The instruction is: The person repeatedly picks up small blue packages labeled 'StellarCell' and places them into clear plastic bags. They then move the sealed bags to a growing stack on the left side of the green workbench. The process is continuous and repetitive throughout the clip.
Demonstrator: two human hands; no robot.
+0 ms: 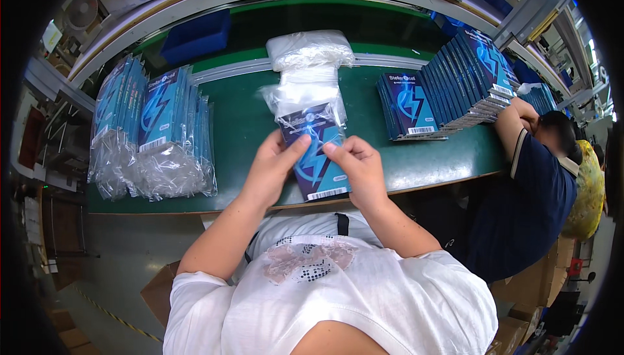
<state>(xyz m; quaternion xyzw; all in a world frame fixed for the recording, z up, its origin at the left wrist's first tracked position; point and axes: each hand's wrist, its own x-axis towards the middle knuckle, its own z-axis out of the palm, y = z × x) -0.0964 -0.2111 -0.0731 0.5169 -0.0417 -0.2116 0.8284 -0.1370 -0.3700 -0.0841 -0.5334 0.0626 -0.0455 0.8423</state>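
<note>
A flat blue box (318,183) with a lightning-bolt print is held between my two hands at the table's near edge. My left hand (274,165) grips its left side, thumb on the front. My right hand (359,165) pinches near its right side, thumb and forefinger together. Clear plastic film lies about the box's upper part; I cannot tell how far it encloses the box. Just beyond lies a stack of clear plastic bags (309,75), its far end bunched up.
Bagged blue boxes (159,111) stand in rows at the left. Unbagged boxes (406,108) stand in a long row at the right on the green table (250,121). A blue bin (195,36) sits at the back. A co-worker in a dark shirt (536,192) leans in at the right.
</note>
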